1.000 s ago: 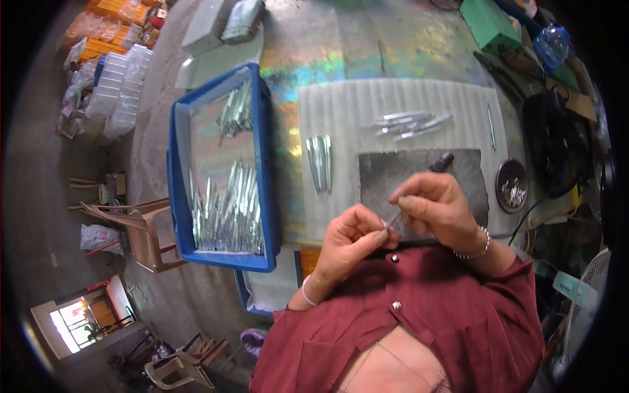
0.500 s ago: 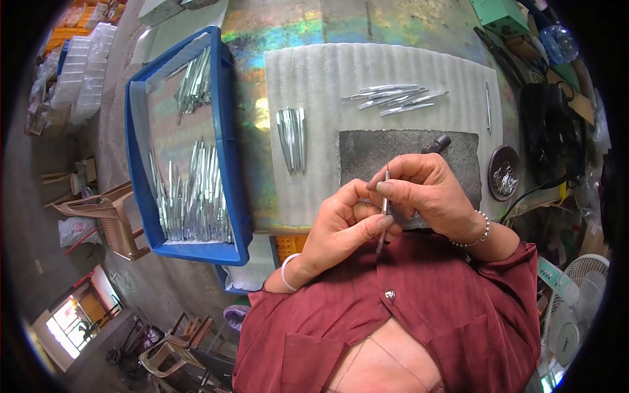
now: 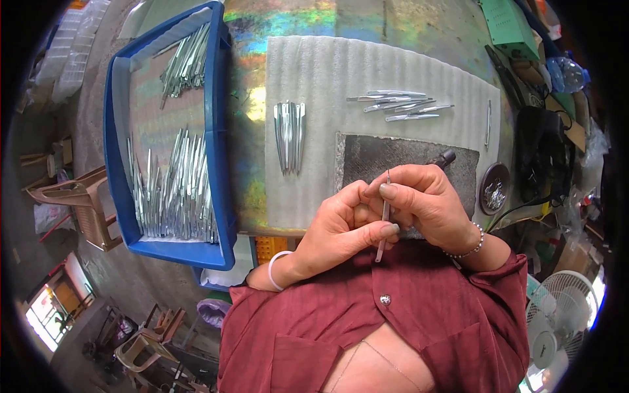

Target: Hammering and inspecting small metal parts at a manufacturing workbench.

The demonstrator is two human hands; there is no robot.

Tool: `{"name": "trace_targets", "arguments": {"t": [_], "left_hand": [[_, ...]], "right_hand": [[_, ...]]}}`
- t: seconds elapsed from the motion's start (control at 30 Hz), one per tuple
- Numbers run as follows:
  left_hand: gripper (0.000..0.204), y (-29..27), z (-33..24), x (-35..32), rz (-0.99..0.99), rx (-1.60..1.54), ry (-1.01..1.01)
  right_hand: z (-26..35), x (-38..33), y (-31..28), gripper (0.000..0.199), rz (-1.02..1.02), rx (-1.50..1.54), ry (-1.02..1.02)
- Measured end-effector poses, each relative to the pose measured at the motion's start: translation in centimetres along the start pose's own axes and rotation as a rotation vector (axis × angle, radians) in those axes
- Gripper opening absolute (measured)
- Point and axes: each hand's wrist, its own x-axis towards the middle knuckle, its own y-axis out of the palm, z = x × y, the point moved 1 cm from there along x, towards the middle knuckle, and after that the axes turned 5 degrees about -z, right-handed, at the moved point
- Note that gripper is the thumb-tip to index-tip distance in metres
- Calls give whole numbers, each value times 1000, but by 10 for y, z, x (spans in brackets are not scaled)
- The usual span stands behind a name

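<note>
- I see both hands together at the near edge of the table (image 3: pixel 252 150), in front of a dark red shirt (image 3: pixel 452 314).
- Left hand (image 3: pixel 350 226): closed, thumb pressing a thin metal rod (image 3: pixel 385 213) against curled fingers, below the right hand's grip.
- Right hand (image 3: pixel 422 196): closed, thumb and fingers pinching the same rod near its upper end.
- Rod runs nearly straight away from the body; narrow tip shows just past the right thumb, flatter end shows below the left thumb.
- Dark slab (image 3: pixel 380 154) lies just beyond the hands, partly covered by them from my view.
- Dark handle (image 3: pixel 447 157) juts out beyond the right hand, over the slab; the rest I cannot make out.
- Foam sheet (image 3: pixel 314 59) extends under the slab. On it I log a row of rods (image 3: pixel 289 137) ahead of the left hand, a loose pile (image 3: pixel 400 105) straight ahead of both, and a lone rod (image 3: pixel 488 124) farther off to the right.
- Round dish (image 3: pixel 485 187) of small shiny pieces (image 3: pixel 495 195) sits right of the right hand.
- Blue tray (image 3: pixel 219 131), well left of the left hand, holds two heaps of rods.
</note>
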Motion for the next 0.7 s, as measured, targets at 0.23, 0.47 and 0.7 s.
{"name": "trace_targets", "arguments": {"t": [0.23, 0.47, 0.7], "left_hand": [[25, 1, -4, -3, 3, -15, 6], [25, -2, -4, -6, -19, -75, -72], [22, -17, 2, -20, -119, -237, 37]], "right_hand": [[-5, -1, 1, 20, 40, 85, 40], [-8, -1, 6, 21, 22, 135, 67], [-13, -6, 7, 20, 26, 133, -129]]}}
